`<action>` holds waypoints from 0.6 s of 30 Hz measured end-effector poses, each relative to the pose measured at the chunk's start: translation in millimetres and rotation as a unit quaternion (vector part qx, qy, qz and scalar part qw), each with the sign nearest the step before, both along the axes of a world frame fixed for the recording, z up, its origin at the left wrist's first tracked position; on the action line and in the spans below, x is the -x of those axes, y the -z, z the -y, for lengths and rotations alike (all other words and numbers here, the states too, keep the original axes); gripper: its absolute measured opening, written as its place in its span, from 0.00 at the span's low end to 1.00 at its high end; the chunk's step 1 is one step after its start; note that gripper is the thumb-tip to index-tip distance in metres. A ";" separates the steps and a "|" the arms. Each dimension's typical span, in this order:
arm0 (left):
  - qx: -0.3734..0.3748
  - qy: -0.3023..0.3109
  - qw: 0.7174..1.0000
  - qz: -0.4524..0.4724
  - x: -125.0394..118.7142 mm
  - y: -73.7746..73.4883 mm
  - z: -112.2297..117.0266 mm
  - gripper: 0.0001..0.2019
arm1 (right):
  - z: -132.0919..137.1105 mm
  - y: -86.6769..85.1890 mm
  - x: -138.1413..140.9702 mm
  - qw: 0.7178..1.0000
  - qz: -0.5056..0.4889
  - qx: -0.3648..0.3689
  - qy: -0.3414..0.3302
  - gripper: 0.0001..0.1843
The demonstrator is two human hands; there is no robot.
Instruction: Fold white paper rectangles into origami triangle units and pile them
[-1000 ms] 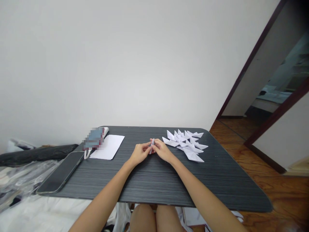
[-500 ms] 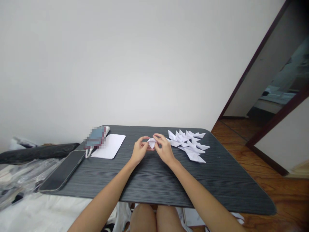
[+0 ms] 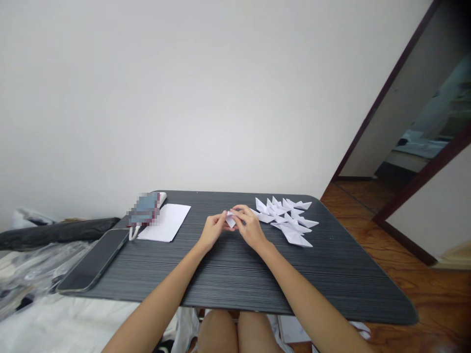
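A small piece of folded white paper is pinched between my two hands, above the middle of the dark table. My left hand grips its left side with thumb and fingers. On its right side, the thumb and fingertips of my right hand close on it. My fingers cover part of the paper, so its full shape is hidden. Just right of my right hand lies a cluster of folded white paper boats, several of them overlapping.
Left of my hands rests a stack of white paper sheets, partly under a blurred-out device with a white cable. A black phone lies at the table's left edge. The white wall stands behind.
The fingers have shifted on the folded paper. My left thumb and fingers have drawn closer together over it, and the paper now looks tilted and more covered.
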State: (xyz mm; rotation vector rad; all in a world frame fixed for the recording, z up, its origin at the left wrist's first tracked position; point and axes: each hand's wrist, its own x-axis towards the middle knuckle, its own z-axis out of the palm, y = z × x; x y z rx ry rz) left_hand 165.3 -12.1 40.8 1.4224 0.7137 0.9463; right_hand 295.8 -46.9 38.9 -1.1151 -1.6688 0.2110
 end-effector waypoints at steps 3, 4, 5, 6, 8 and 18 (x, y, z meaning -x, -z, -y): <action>-0.170 -0.047 0.976 -0.130 3.3 -0.6 3.8 0.20 | -0.2 -1.6 -0.8 1.000 -0.011 0.011 0.003 0.12; -0.229 -0.062 0.957 -0.168 4.8 -0.7 4.5 0.18 | -0.2 -2.0 -1.0 1.000 -0.007 0.014 -0.001 0.13; -0.280 -0.075 0.936 -0.200 6.2 -0.5 4.7 0.17 | 0.1 -2.4 -1.1 1.000 -0.001 0.018 -0.007 0.13; -0.320 -0.087 0.917 -0.224 7.6 0.0 4.5 0.16 | 0.5 -2.8 -1.1 1.000 0.007 0.022 -0.013 0.13; -0.372 -0.106 0.887 -0.253 9.6 1.6 3.2 0.16 | 1.8 -3.4 -0.4 0.999 0.028 0.030 -0.026 0.13; -0.382 -0.112 0.886 -0.235 10.5 3.7 1.5 0.16 | 4.4 -3.8 3.8 0.997 0.052 0.040 -0.039 0.14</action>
